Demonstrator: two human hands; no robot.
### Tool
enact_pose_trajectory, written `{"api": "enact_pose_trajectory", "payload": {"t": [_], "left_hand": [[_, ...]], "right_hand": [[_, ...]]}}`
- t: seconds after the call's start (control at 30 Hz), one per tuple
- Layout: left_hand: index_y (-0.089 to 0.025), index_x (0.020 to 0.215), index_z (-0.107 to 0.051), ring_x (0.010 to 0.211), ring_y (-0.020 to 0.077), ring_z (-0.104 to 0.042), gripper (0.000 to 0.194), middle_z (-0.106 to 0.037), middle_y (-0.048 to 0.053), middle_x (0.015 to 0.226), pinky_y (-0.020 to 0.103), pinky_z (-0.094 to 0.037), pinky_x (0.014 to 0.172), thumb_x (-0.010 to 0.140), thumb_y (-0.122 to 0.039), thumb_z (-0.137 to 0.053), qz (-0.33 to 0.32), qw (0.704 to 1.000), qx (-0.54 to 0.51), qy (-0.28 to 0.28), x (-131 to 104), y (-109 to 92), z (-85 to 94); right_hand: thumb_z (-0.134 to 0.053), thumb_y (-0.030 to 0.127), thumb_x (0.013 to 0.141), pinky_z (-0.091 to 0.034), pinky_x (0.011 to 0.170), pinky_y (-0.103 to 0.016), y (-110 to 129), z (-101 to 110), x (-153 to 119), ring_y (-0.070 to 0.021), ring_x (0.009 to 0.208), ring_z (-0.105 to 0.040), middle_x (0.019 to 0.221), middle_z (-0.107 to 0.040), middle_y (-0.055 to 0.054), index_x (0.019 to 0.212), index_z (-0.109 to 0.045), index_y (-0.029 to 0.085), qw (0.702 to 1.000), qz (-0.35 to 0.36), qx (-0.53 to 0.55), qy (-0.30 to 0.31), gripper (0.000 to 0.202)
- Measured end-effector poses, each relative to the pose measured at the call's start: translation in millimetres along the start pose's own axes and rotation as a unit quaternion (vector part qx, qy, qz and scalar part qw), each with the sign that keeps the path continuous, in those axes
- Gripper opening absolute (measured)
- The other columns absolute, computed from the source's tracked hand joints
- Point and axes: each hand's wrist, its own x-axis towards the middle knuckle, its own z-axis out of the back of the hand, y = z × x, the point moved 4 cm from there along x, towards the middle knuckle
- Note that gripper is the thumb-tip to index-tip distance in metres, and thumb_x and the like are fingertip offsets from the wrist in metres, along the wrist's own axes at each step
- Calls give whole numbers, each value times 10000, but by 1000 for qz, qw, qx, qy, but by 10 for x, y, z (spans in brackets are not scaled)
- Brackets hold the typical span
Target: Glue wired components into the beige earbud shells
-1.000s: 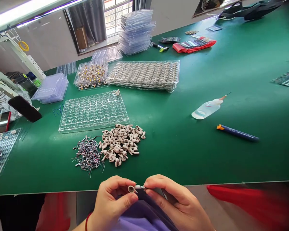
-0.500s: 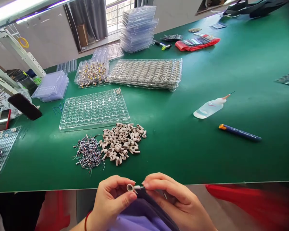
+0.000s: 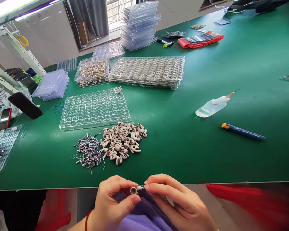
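Observation:
My left hand (image 3: 118,199) pinches a small off-white earbud shell (image 3: 133,191) between thumb and index finger, its round opening facing up toward me. The shell's stem points right, to the fingertips of my right hand (image 3: 175,199). Those fingers are closed at the stem's end around a thin, dark piece, mostly hidden. A greyish edge (image 3: 170,201) shows beneath the right hand; its kind is unclear. Beyond my hands lie a heap of earbud shells (image 3: 121,141) and a heap of tiny wired parts (image 3: 89,152). Behind them is a clear tray (image 3: 93,109) with a few shells at its far right corner.
Filled trays (image 3: 146,72) and a tray of white and yellow parts (image 3: 92,72) stand farther back, near tall stacked trays (image 3: 139,27). At right lie a squeeze bottle (image 3: 212,106) with a needle tip and a blue pen-like tool (image 3: 243,132). A phone (image 3: 25,105) leans at left.
The earbud shell has turned so its opening shows more fully, and it has shifted slightly right. My right fingertips are now closer along its stem. The view has shifted a little.

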Motion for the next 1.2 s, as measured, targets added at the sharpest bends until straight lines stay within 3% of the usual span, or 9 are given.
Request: {"api": "enact_pose_trajectory", "payload": {"t": [0.37,0.57,0.77,1.0,1.2], "left_hand": [[-205,977,-740,703,153,-647,188,-716,71,796,221,-514,670,794,-208,-698,-79,991,112,3,-49,-114,9],[-199,903,-752,677,144,-630,158,-705,57,762,218,-499,657,768,-278,-733,2,1000,14,5,-19,7,-5],[-183,887,-757,690,149,-630,186,-696,68,782,220,-498,649,747,-305,-750,54,996,-69,11,4,88,-39],[-185,894,-763,690,140,-625,185,-694,67,779,212,-492,651,738,-283,-759,47,997,-67,3,15,81,-34],[-186,861,-766,682,114,-617,182,-688,40,760,192,-500,656,703,-273,-793,120,974,-190,12,17,137,-85]], "right_hand": [[-576,48,834,-590,620,-198,60,-12,-29,-159,709,-697,833,-696,-68,974,-698,227,1000,19,-20,-9,258],[-595,94,854,-585,634,-182,0,-27,-38,-146,713,-694,843,-697,-54,948,-686,230,999,-22,21,-20,189],[-657,129,831,-594,725,-185,-145,-77,-171,-140,785,-699,846,-690,-11,938,-622,246,984,-129,95,-71,162],[-689,199,819,-603,714,-199,-173,-71,-190,-163,761,-710,819,-703,-34,896,-650,216,979,-160,101,-70,87],[-697,171,805,-597,730,-189,-154,-86,-197,-149,773,-707,828,-700,-9,903,-655,251,970,-187,134,-78,133]]}}
